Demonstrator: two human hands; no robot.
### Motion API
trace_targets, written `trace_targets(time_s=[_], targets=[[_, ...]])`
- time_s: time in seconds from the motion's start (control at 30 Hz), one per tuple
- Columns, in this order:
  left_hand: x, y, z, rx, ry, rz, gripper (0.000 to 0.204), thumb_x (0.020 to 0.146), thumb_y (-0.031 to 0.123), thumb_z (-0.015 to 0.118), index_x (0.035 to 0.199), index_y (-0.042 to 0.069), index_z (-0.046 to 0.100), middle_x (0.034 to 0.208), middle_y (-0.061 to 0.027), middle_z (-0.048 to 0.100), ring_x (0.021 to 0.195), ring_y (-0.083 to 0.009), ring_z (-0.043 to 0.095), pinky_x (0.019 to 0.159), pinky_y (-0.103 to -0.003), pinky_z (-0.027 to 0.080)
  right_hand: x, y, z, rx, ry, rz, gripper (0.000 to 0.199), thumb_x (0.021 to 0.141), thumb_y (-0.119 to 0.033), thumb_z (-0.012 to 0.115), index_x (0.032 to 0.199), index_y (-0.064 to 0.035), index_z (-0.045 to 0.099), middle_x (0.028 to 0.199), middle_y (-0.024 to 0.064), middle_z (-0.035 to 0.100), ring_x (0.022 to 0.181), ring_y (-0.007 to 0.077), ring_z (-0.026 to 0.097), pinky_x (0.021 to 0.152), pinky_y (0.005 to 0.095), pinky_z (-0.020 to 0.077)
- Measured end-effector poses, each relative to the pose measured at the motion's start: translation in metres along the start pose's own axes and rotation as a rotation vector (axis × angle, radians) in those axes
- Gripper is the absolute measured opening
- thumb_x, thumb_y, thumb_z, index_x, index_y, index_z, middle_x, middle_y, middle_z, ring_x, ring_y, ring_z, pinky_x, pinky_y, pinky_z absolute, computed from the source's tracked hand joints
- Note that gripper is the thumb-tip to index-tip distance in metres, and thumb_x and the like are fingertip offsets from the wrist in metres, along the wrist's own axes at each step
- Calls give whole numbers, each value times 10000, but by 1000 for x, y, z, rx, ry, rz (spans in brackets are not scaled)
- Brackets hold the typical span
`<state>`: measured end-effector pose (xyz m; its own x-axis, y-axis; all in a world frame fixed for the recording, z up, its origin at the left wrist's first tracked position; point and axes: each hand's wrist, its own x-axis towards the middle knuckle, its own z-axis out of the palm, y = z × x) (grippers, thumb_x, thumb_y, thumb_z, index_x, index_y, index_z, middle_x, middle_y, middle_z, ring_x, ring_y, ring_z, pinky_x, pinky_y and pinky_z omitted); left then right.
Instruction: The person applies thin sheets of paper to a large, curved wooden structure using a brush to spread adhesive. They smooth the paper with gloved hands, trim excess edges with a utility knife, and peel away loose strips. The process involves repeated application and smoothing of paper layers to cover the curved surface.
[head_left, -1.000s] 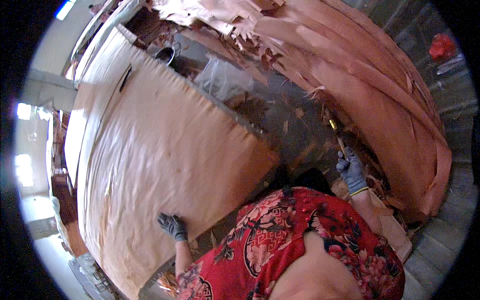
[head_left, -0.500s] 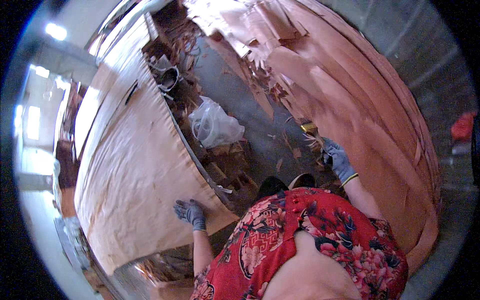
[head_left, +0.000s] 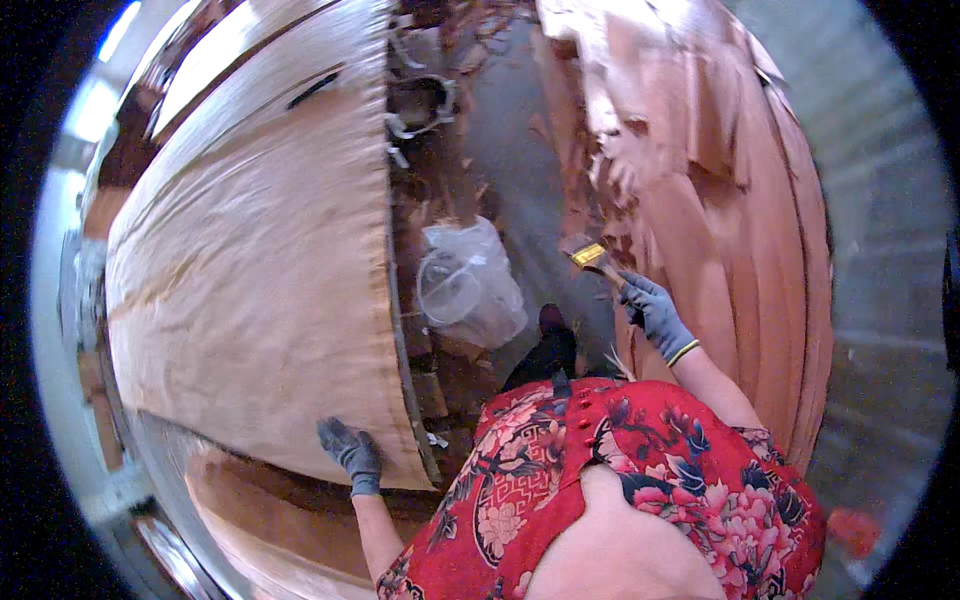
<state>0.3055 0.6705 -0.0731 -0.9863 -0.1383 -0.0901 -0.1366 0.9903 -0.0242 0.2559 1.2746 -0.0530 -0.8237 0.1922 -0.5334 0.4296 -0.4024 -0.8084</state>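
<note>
Grey floor [head_left: 508, 135] lies between brush [head_left: 590, 257] and sheet edge [head_left: 387, 240].

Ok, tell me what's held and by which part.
The right hand holds a brush by its handle; the left hand, open on the pale sheet, holds nothing.

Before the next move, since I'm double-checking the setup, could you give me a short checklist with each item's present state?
1. Brush held securely: ok, its handle is gripped in the right hand.
2. Left hand open on the pale sheet: ok, it appears to rest near the edge closest to the person.
3. Both hands gloved: ok, both in grey.
4. Pale sheet unmarked: not ok, a dark narrow patch shows toward its far end.
5. Gap beside the pale sheet unobstructed: not ok, a clear plastic bag is in it.
6. Bristles loaded: cannot tell, too small and blurred.
</note>
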Motion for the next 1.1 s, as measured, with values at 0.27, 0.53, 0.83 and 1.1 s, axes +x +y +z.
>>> trace_targets(time_s=[0.27,0.53,0.83,1.1], targets=[[8,26,-10,-33,-13,-219,719,839,367,421,1390,36,99,1451,-166,44,1333,-340,36,1067,-447,21,175,-113,100,-235,-209,-91,346,861,-156,509,1188,-42,506,779,-16,553,539,31,423,474,152,328],[14,124,-44,-260,80,-856,652,836,306,504,1331,-28,244,1387,-252,195,1282,-415,159,1061,-441,133,367,-165,210,-373,-386,-180,332,828,-202,587,1135,-77,565,769,-44,554,537,32,398,458,177,315],[-62,229,-13,-521,504,-1710,901,777,371,607,1356,-40,52,1375,-264,180,1234,-363,287,1022,-461,241,448,-151,250,-1441,-505,-726,495,804,-436,528,1229,-189,473,1267,56,465,1109,269,483,871,365,425],[-15,225,-78,-359,752,-1684,926,784,378,584,1359,-40,-10,1368,-328,99,1262,-389,237,1032,-445,218,372,-200,285,-1673,-365,-1002,460,761,-293,610,1172,-122,492,1079,217,509,961,367,521,790,404,448]])
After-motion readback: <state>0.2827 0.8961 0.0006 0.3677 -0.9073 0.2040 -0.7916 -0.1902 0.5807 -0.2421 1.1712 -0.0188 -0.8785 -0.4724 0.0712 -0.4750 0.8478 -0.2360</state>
